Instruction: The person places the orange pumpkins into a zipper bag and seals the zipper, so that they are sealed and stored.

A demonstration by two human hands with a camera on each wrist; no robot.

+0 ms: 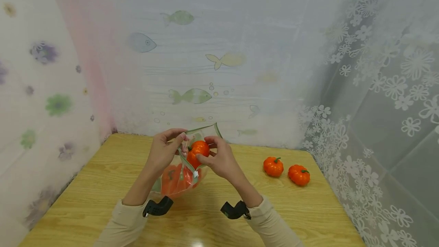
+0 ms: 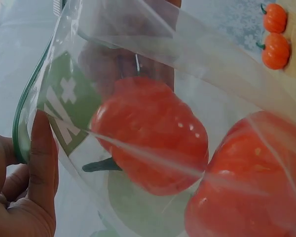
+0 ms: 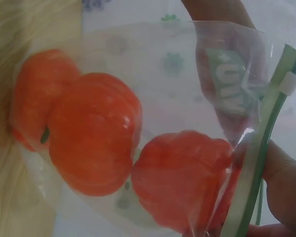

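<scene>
A clear zip bag (image 1: 207,130) with a green-edged mouth is held up over the table. My left hand (image 1: 162,151) pinches its rim on the left side, thumb and fingers on the green strip. In my right hand (image 1: 222,158) is a small orange-red pumpkin (image 1: 199,151) with a green stem, gripped within the open mouth. Lower in the bag sit more pumpkins (image 3: 96,133), seen through the plastic. The right wrist view shows a white slider (image 3: 289,83) on the zip strip. Plastic and pumpkin partly cover the right fingertips.
Two more pumpkins, one nearer (image 1: 299,175) and one farther left (image 1: 273,166), rest on the right side of the wood-grain table (image 1: 103,186). A curtain with fish prints (image 1: 226,59) hangs behind the table, and patterned sheets flank both sides.
</scene>
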